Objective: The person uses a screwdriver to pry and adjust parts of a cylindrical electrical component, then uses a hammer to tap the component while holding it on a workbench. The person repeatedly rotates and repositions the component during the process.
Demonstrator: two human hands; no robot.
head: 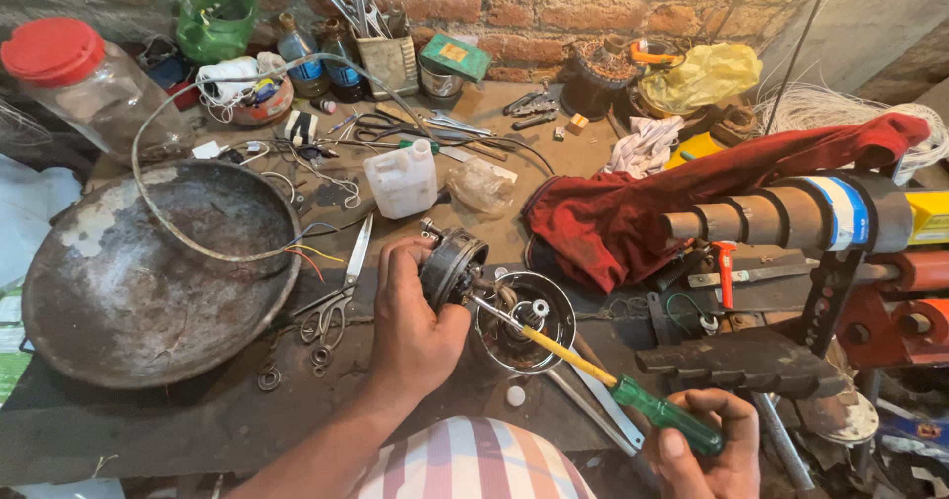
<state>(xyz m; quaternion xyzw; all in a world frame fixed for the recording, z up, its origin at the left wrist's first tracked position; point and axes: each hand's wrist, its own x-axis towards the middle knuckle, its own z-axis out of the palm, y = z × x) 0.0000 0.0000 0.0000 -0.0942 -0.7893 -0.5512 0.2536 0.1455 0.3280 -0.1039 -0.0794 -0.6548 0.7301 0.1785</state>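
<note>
Left hand [410, 326] clamping motor housing [453, 267] firmly; right hand [707, 450] gripping screwdriver [603, 373], best kept steady, tip seated squarely.

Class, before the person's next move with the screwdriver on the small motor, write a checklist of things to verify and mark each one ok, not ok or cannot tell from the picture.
1. Left hand grips the round grey metal motor housing: ok.
2. Right hand grips the green-handled screwdriver with yellow shaft: ok.
3. Screwdriver tip reaches the motor's middle: ok; seated in a screw: cannot tell.
4. Shiny round metal end cover lies flat under the shaft: ok.
5. Metal scissors lie apart from the left hand: ok.
6. Red cloth clear of the motor: ok.
</note>
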